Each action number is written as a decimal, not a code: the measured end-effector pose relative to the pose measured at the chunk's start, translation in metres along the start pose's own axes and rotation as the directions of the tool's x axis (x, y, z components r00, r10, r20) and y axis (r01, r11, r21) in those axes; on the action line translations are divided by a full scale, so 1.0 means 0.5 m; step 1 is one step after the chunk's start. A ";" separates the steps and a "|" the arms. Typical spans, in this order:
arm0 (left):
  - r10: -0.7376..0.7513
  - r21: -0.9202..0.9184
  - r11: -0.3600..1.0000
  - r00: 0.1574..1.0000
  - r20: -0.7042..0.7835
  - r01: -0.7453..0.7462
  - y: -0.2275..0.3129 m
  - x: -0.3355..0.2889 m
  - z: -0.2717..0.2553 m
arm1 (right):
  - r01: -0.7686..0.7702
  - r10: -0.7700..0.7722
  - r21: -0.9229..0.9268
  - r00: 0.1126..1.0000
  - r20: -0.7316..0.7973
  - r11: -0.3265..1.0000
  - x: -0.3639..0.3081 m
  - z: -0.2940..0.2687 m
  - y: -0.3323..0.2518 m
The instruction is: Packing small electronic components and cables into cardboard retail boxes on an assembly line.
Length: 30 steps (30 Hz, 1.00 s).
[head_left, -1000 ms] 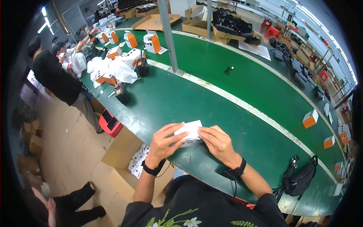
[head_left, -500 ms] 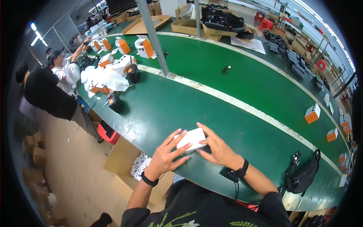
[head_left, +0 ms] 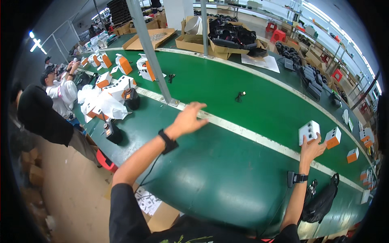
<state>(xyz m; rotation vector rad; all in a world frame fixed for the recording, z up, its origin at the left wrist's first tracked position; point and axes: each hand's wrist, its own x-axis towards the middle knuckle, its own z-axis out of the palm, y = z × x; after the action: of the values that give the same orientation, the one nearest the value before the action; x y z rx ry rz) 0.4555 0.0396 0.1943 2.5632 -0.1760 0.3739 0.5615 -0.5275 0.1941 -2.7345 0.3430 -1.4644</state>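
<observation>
- While the right hand (head_left: 312,150) is closed around the near right part of a white-and-orange carton (head_left: 309,130), that carton sits at the right over the far green belt (head_left: 259,109); whether it rests there or is lifted cannot be told.
- Spread with thumb and fingers apart, the left hand (head_left: 188,118) is over the pale dividing strip (head_left: 251,135), just right of the foot of a grey metal post (head_left: 149,52).
- A black wristband (head_left: 168,141) circles the left wrist, and a black strap (head_left: 300,178) circles the right one.
- Just right of the held carton stands a second white-and-orange carton (head_left: 333,137), with a smaller-looking one (head_left: 352,155) farther right.
- Between the two hands, but farther away, a short black cable (head_left: 240,96) lies on the belt.
- At the near right, a black fabric bag (head_left: 322,204) lies on the green worktable (head_left: 227,178).
- On the left side of the worktable, two black devices with antennas (head_left: 112,133) stand near a crumpled white plastic bag (head_left: 101,103) and more cartons.
</observation>
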 end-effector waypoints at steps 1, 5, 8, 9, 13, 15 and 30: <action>-0.069 0.058 0.996 0.996 -0.050 0.072 -0.075 0.045 0.001 | -0.053 0.048 0.082 0.997 0.068 0.995 0.005 0.007 -0.032; -0.338 0.487 0.716 0.858 -0.386 0.500 -0.240 0.221 0.021 | 0.111 -0.292 0.575 0.927 0.234 0.811 0.004 0.009 -0.221; -0.460 0.431 0.541 0.683 -0.568 0.723 -0.368 0.270 -0.008 | -0.106 -0.367 0.678 0.775 0.515 0.727 -0.028 0.042 -0.445; -0.456 0.430 0.550 0.689 -0.563 0.716 -0.372 0.297 0.005 | -0.084 -0.378 0.659 0.762 0.525 0.747 -0.042 0.077 -0.490; -0.364 0.489 0.717 0.865 -0.345 0.496 -0.331 0.322 0.011 | 0.052 -0.427 0.626 0.775 0.466 0.778 -0.075 0.175 -0.631; -0.231 0.425 0.846 0.940 -0.250 0.321 -0.292 0.294 0.008 | 0.098 -0.451 0.590 0.748 0.488 0.801 -0.072 0.183 -0.677; -0.272 -0.621 0.698 0.934 0.231 0.357 0.203 -0.102 -0.021 | -0.848 -0.555 0.521 0.480 0.679 -0.096 -0.031 -0.171 -0.453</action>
<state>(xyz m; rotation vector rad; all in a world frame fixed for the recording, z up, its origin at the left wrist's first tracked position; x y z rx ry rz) 0.3841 -0.0383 0.2374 1.8541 0.0873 0.0017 0.5240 -0.2959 0.2566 -1.3265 -0.3378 0.2795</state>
